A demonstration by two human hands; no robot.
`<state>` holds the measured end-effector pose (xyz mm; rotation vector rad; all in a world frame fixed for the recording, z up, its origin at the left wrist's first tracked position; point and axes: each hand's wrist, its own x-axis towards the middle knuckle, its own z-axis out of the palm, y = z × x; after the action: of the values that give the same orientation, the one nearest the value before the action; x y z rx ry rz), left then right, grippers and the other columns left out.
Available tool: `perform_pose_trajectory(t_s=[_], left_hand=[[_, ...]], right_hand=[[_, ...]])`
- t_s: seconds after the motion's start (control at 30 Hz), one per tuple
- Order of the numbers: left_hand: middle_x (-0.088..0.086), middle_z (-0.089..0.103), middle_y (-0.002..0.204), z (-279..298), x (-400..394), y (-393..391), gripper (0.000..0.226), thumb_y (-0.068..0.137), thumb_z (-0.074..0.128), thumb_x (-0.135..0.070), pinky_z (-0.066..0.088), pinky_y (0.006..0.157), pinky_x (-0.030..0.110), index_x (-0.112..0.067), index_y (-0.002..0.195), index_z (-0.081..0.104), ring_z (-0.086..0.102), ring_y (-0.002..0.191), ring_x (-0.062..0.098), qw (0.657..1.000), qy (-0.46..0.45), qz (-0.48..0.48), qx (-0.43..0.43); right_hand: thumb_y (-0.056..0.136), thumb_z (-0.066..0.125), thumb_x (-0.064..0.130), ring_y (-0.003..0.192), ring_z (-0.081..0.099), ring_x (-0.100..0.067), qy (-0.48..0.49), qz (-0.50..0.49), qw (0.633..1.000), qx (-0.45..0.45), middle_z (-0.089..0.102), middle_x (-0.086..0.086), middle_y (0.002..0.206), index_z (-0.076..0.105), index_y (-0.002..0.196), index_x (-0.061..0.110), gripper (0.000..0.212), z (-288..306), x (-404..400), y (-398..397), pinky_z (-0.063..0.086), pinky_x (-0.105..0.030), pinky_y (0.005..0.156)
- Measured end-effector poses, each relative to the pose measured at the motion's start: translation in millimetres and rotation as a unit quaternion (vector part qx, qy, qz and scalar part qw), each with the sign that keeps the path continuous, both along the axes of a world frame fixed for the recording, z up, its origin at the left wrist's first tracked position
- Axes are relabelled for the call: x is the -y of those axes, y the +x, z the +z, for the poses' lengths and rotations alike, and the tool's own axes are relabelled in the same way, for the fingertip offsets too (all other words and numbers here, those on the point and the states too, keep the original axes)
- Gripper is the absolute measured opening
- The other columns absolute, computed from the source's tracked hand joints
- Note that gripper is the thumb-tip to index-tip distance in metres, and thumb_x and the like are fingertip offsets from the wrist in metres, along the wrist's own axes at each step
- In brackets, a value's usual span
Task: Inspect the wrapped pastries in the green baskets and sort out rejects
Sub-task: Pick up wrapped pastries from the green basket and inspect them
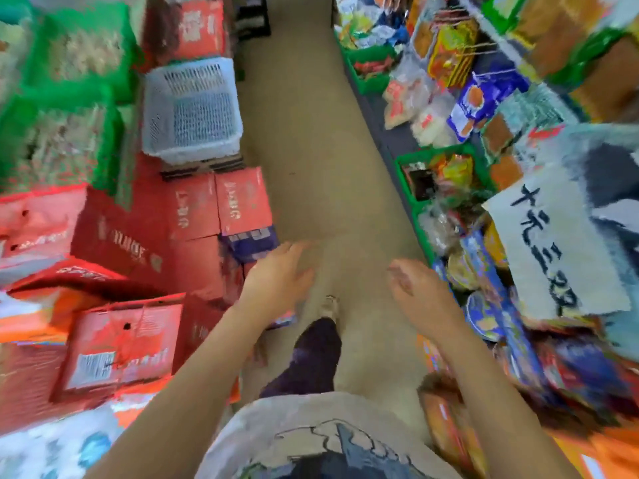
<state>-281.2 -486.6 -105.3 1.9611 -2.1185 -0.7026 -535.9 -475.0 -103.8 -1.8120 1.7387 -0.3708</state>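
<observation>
Head view shows the left hand [281, 271] and right hand [420, 288] empty over the aisle floor [311, 150], fingers loosely spread. Green baskets [74, 50] of blurred pastries sit far beyond the left fingertips; their long axis cannot be told.

A narrow aisle of beige floor [304, 140] runs straight ahead. Red cartons [221, 205] are stacked along its left edge, with a pale plastic crate [192, 110] on top. A crowded shelf [390, 133] lines the right side under even, blurred light.
</observation>
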Motion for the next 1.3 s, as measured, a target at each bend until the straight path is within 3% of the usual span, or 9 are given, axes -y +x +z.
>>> perform_pose_trajectory(t_s=[0.13,0.3,0.43,0.63,0.87,1.1,1.3], left_hand=[[0.006,0.057,0.134,-20.0,98.6,8.0,0.047,0.097,0.051,-0.032,0.053,0.085,0.046,-0.019,0.142,0.05,0.062,0.111,0.033,0.998,0.006,0.055,-0.033],[0.01,0.058,0.128,-16.9,247.5,14.2,0.046,0.096,0.054,-0.026,0.05,0.089,0.042,-0.019,0.142,0.05,0.061,0.11,0.035,0.997,0.013,0.059,-0.049],[0.012,0.059,0.127,4.7,363.6,17.3,0.045,0.095,0.057,-0.025,0.05,0.09,0.043,-0.017,0.139,0.053,0.062,0.108,0.035,0.996,-0.013,0.054,-0.067],[0.006,0.06,0.125,5.4,502.4,44.8,0.042,0.097,0.057,-0.029,0.051,0.087,0.042,-0.019,0.137,0.054,0.063,0.104,0.028,0.996,-0.022,0.069,-0.054],[0.004,0.063,0.122,0.1,653.4,97.9,0.043,0.095,0.061,-0.034,0.051,0.087,0.041,-0.018,0.135,0.057,0.064,0.105,0.027,0.982,-0.013,0.187,-0.026],[0.0,0.06,0.128,27.9,746.5,175.8,0.045,0.101,0.053,-0.038,0.052,0.083,0.038,-0.024,0.143,0.049,0.062,0.108,0.023,0.942,-0.017,0.334,-0.003],[-0.001,0.052,0.144,5.0,760.6,258.2,0.048,0.103,0.048,-0.042,0.054,0.083,0.037,-0.028,0.148,0.041,0.061,0.114,0.02,0.887,0.05,0.459,0.007]], right_hand=[[0.098,0.057,0.019,0.11,0.059,-0.025,0.01,0.041,0.999,-0.023,0.064,-0.008,0.116,0.064,0.121,0.013,0.025,-0.7,119.6,8.4,0.042,-0.032,0.092],[0.1,0.051,0.026,0.109,0.059,-0.025,0.027,0.115,0.99,-0.079,0.062,-0.006,0.12,0.06,0.125,0.016,0.029,20.2,269.4,35.9,0.046,-0.036,0.089],[0.101,0.052,0.025,0.109,0.058,-0.022,0.014,0.116,0.992,-0.047,0.061,-0.003,0.122,0.061,0.125,0.015,0.028,39.1,365.9,47.6,0.047,-0.036,0.091],[0.1,0.054,0.021,0.109,0.06,-0.025,0.038,0.091,0.995,-0.029,0.062,-0.006,0.116,0.063,0.123,0.013,0.026,13.9,516.7,54.9,0.045,-0.035,0.092],[0.103,0.048,0.025,0.111,0.057,-0.021,0.04,0.203,0.978,-0.007,0.057,-0.003,0.124,0.057,0.132,0.016,0.032,-0.5,744.2,127.4,0.046,-0.037,0.094],[0.1,0.052,0.021,0.105,0.06,-0.026,-0.011,0.373,0.927,-0.025,0.06,-0.005,0.118,0.062,0.122,0.013,0.026,14.6,933.9,252.2,0.049,-0.041,0.091],[0.098,0.054,0.023,0.101,0.059,-0.019,-0.012,0.483,0.876,-0.013,0.057,0.004,0.11,0.063,0.118,0.019,0.023,10.7,997.4,383.3,0.049,-0.037,0.091]])
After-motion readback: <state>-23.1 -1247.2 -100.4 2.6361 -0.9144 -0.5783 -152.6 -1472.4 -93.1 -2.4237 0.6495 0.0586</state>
